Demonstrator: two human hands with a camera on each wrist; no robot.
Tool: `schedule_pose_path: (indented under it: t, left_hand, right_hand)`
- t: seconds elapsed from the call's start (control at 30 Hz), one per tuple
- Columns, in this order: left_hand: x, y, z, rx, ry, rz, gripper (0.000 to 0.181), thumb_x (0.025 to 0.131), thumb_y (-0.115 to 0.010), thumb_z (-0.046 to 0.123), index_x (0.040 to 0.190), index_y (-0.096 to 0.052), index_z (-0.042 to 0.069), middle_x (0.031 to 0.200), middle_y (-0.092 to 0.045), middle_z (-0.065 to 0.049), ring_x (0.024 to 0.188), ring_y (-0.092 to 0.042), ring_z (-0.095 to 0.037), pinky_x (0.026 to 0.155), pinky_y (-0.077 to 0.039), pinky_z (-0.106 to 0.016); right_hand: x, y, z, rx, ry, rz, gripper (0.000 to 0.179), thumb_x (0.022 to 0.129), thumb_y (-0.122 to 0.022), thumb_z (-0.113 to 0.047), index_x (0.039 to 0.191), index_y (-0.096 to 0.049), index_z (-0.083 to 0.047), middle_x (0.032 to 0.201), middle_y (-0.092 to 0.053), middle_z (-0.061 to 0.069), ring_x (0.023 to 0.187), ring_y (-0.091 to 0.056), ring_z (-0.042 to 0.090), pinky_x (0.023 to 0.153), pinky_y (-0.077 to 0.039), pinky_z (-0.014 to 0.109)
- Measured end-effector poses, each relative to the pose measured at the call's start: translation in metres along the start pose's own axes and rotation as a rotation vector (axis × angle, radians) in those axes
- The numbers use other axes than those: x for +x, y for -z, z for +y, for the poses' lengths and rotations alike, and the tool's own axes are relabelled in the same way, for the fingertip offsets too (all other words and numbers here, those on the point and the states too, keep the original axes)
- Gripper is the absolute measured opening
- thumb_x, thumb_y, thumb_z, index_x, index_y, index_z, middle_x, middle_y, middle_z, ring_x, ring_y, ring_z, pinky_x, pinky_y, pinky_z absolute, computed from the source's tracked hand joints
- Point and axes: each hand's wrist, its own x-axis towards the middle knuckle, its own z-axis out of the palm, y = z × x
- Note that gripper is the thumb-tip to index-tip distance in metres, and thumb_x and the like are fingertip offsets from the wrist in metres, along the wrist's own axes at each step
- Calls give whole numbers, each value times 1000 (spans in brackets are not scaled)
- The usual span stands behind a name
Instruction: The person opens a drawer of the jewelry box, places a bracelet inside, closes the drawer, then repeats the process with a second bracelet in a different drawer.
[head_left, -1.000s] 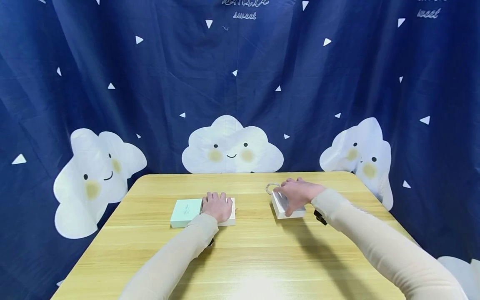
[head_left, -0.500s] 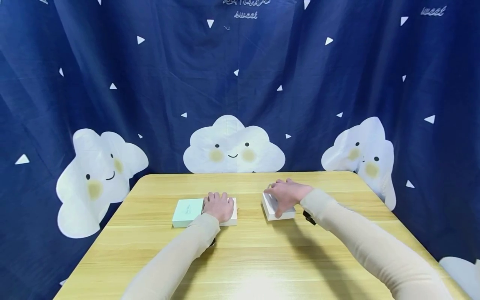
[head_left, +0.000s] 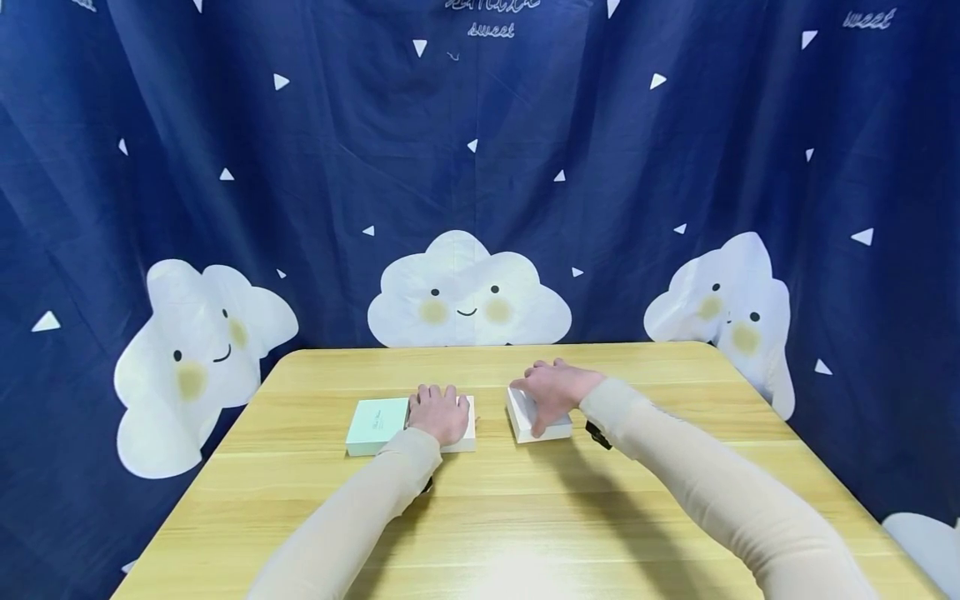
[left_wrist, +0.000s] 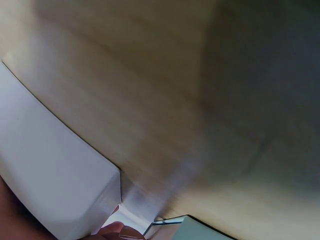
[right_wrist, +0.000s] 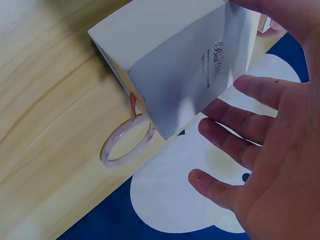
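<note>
My left hand [head_left: 438, 414] holds a small white box [head_left: 467, 437] palm down, its fingers over the top. In the left wrist view the white box side [left_wrist: 55, 155] fills the lower left, with part of my fingers [left_wrist: 115, 228] at the bottom edge. My right hand [head_left: 557, 390] grips a second white box [head_left: 555, 432], tilted, between thumb and fingers. Printed lettering [right_wrist: 218, 60] and an orange ribbon tab [right_wrist: 133, 105] show on it in the right wrist view. Behind it a pale translucent bangle [right_wrist: 106, 159] lies on the table; in the head view it is hidden.
A mint-green box [head_left: 377, 425] with small print stands on the wooden table [head_left: 480, 508], directly left of my left hand. Past the table's back edge hangs a dark blue curtain [head_left: 480, 183] with clouds and triangles.
My right hand has moved left with the white box, nearer to my left hand. The bangle, visible earlier behind it, is now covered in the head view. My left hand stays put.
</note>
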Motion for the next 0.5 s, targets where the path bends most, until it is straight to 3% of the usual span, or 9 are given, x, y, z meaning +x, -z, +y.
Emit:
schedule_pose_path:
  t: [0.27, 0.5]
  left_hand:
    - [4, -4, -1, -7, 13, -14, 58, 107, -24, 42, 150, -43, 7, 147, -43, -28, 141, -30, -48, 115, -23, -64]
    - [4, -3, 0, -3, 17, -20, 60, 107, -23, 43, 151, -43, 7, 148, -42, -28, 143, -29, -48, 116, -22, -64]
  right_hand:
    - [11, -2, -7, -11, -4, -6, 95, 67, -84, -62, 148, -50, -28, 129, -63, 0, 123, -52, 22, 103, -41, 52]
    - [16, -1, -13, -4, -20, -33, 97, 67, -83, -64, 151, -48, -28, 136, -61, 1, 133, -47, 26, 114, -32, 59]
